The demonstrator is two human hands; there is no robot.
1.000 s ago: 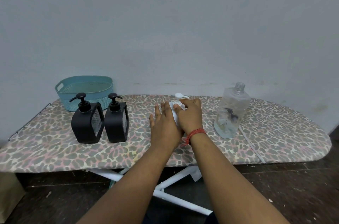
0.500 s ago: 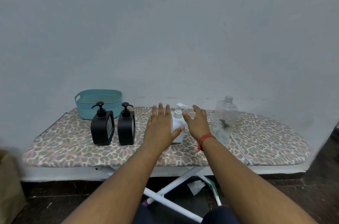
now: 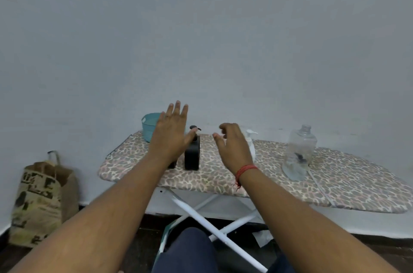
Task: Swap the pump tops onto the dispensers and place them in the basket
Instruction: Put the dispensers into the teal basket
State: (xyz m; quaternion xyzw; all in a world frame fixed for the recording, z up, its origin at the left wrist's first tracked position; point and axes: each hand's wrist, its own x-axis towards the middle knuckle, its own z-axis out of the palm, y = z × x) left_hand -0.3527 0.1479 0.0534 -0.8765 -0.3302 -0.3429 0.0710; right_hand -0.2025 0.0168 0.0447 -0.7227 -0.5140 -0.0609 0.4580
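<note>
Two bare hands hover above an ironing board that carries soap dispensers and a basket.

Left hand, fingers straight and spread, hangs in front of one black dispenser, which shows only as a dark sliver below the wrist; right hand, fingers loosely curled, holds nothing. A second black dispenser with its black pump top stands between the hands, upright. At 2 o'clock from the right hand, partly behind it, a white dispenser wears a white pump. Farther toward 3 o'clock stands a clear bottle with no pump on its neck. The teal basket sits at the board's 10 o'clock corner, behind the left hand. A printed paper bag rests on the floor at 8 o'clock.
</note>
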